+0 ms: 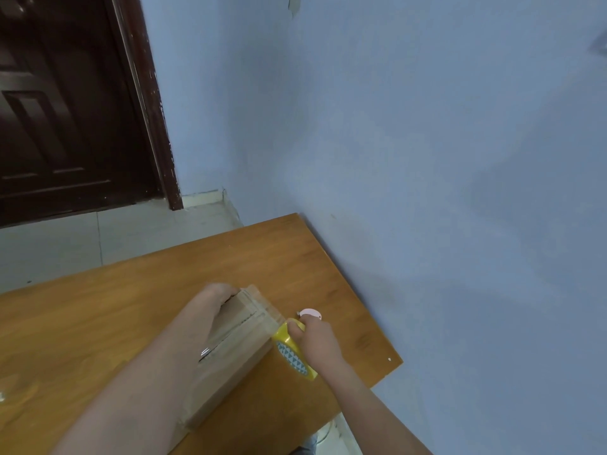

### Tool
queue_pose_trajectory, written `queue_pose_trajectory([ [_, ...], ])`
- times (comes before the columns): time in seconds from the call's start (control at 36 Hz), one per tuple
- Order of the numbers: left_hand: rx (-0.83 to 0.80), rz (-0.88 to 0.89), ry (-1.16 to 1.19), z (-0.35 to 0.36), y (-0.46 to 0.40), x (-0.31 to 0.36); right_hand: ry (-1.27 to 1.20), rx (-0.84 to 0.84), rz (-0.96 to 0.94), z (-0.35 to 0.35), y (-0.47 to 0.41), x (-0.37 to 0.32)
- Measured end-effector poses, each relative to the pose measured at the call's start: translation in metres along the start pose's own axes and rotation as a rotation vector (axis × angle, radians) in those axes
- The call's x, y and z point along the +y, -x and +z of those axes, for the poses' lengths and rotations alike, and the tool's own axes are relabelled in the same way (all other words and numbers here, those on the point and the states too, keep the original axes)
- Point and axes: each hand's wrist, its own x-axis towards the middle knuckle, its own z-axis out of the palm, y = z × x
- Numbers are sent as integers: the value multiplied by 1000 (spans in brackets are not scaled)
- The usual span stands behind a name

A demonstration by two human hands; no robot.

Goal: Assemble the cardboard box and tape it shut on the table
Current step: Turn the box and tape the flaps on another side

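Both forearms are bare from the fingers (297, 325) back to the frame edge — no sleeve or cuff shows. The left hand (218, 295) and right hand (320, 339) are ungloved — bare.

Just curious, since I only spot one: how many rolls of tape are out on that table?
1. The yellow tape roll is in the right hand, against the right side of the cardboard box. The arms could hide another.
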Motion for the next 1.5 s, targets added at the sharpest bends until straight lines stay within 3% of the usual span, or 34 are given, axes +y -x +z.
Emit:
queue_pose_trajectory([
  [0.17,45,34,20,2,-1,-3,-2,-23,-7,-2,0,1],
  [0.25,190,70,46,5,-1,-13,-10,-37,1,-2,1,2],
  [0.47,506,463,273,6,20,-22,-98,-4,-52,9,2,13],
  [0.61,557,780,36,8,50,-35,-223,-5,-77,21,9,15],
  [0.69,534,865,-228,12,61,-49,-310,-28,-61,33,15,13],
  [0.86,542,795,-474,15,69,-78,-529,-94,-38,53,28,-2],
  [1.08,456,832,-556,11,69,-105,-810,-244,-35,62,32,6],
  [1.5,412,829,-517,8,61,-106,-562,-176,-102,57,28,4],
])
